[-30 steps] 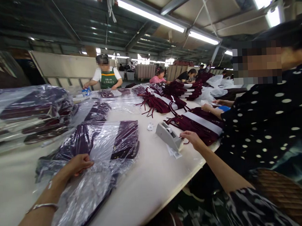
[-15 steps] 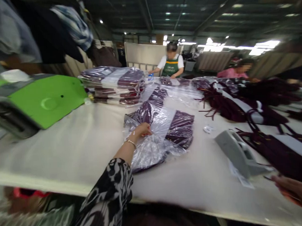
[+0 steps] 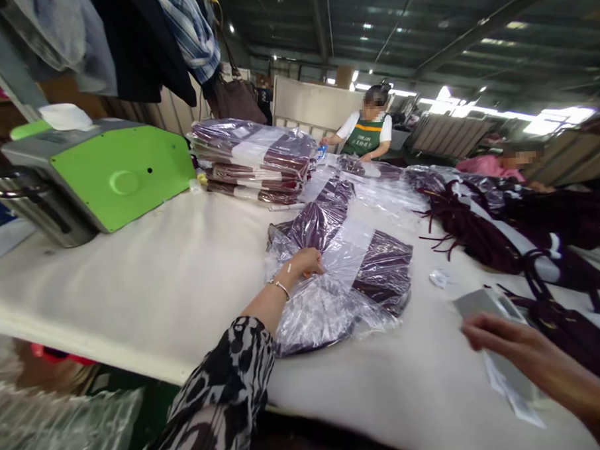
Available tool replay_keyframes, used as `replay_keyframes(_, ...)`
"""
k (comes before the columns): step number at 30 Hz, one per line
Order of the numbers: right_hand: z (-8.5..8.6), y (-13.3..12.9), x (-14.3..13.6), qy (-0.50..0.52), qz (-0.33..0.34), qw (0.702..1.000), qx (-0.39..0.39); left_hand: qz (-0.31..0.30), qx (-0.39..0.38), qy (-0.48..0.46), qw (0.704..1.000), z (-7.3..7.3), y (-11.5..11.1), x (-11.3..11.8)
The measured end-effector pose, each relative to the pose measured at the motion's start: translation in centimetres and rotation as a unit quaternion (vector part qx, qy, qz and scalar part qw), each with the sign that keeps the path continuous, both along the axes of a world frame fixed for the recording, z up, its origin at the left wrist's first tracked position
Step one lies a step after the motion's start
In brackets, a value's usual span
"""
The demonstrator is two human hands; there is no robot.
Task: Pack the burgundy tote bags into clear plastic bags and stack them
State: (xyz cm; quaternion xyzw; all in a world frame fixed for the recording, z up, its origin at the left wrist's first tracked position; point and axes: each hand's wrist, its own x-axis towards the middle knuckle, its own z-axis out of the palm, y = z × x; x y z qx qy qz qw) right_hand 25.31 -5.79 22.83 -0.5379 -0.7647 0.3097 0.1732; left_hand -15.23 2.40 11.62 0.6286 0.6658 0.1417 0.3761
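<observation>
My left hand is closed on the gathered film of a clear plastic bag lying on the table. Inside the bag is a dark maroon item with a pale band around it. To the right, my right hand hangs over a grey tape dispenser and covers much of it. Blur smears its bent fingers, so I cannot see whether anything is in them. A white paper strip lies below that hand.
Bagged maroon goods form a stack at the back left. Beside it stand a green-sided machine and a steel flask. Maroon handbags lie to the right on the white table. Two people are across it, one in a green apron.
My right hand has come in leftward from the right edge to above the tape dispenser. My left hand keeps its hold on the bag. The whole view has shifted.
</observation>
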Motion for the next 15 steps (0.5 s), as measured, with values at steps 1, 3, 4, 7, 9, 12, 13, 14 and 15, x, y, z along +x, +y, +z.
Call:
replay_keyframes(1,0.2,0.6,-3.0,-0.008,0.05,0.998,-0.036,0.0,0.002,0.001,1.0,0.0,0.0,0.0)
replay_keyframes(3,-0.2,2.6,-10.1,-0.026,0.147,0.985,-0.086,0.002,0.007,0.004,1.0,0.0,-0.1,0.1)
replay_keyframes(4,-0.8,3.9,-13.6,-0.041,0.183,0.978,-0.089,0.003,0.009,0.005,1.0,0.0,-0.1,0.2)
replay_keyframes(7,-3.5,7.8,-22.1,-0.118,0.222,0.966,-0.065,0.004,-0.004,0.009,1.0,0.2,-0.1,0.4)
replay_keyframes(9,-5.5,9.9,-25.1,-0.16,0.219,0.961,-0.052,0.005,-0.018,0.007,1.0,0.3,0.0,0.4)
replay_keyframes(12,-7.6,11.8,-26.4,-0.211,0.202,0.955,-0.049,0.01,-0.025,-0.017,0.999,0.2,0.1,0.3)
replay_keyframes(13,-8.1,12.1,-26.4,-0.225,0.199,0.952,-0.052,0.011,-0.023,-0.031,0.999,0.1,0.1,0.1)
replay_keyframes(14,-8.4,12.4,-26.4,-0.237,0.198,0.949,-0.056,0.012,-0.02,-0.047,0.999,0.0,0.1,-0.1)
replay_keyframes(15,-8.6,12.6,-26.5,-0.246,0.201,0.946,-0.059,0.013,-0.017,-0.065,0.998,-0.1,0.1,-0.3)
